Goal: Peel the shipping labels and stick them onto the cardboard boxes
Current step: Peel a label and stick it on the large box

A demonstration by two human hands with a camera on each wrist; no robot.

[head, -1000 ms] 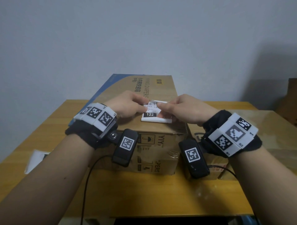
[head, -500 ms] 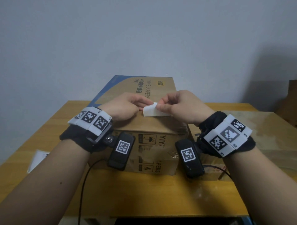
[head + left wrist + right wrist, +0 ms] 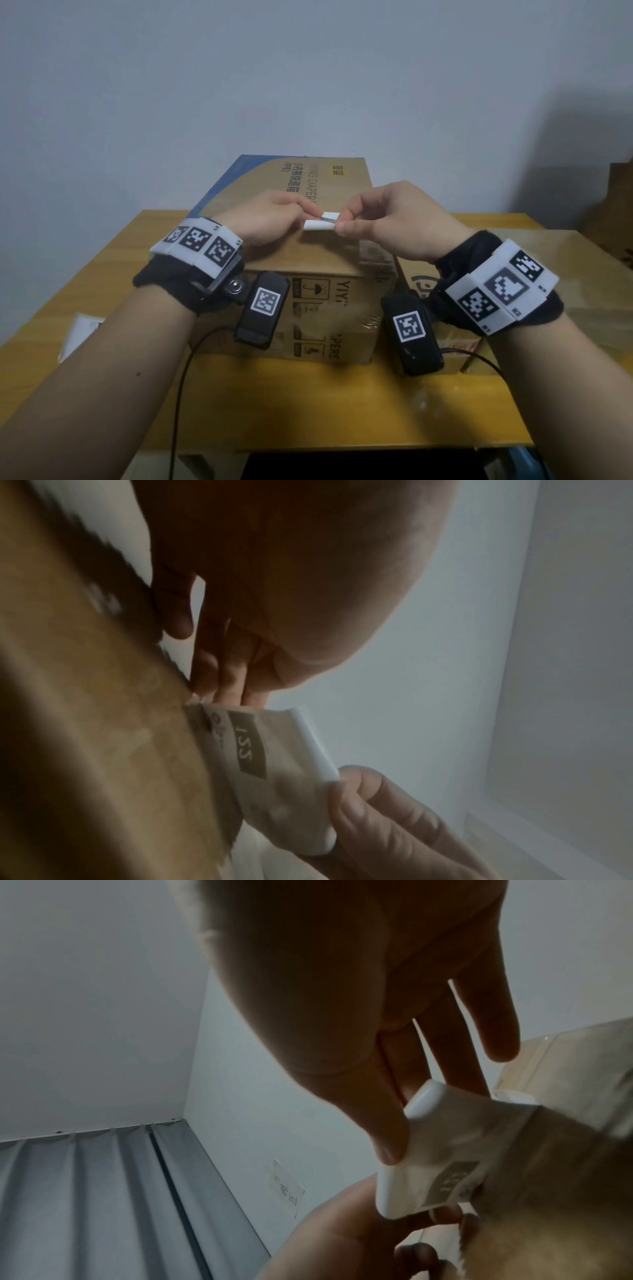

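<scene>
Here the shipping label [image 3: 322, 222], pinched by the left hand [image 3: 263, 221] at 9 o'clock and the right hand [image 3: 387, 222] at 3 o'clock over the diaper box [image 3: 301, 260], could be creased or stuck to itself if curled tighter.

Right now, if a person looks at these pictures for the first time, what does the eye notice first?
First the small white shipping label, pinched between the left hand and right hand at the centre. Under them stands a brown cardboard box on the yellow wooden table.
</scene>
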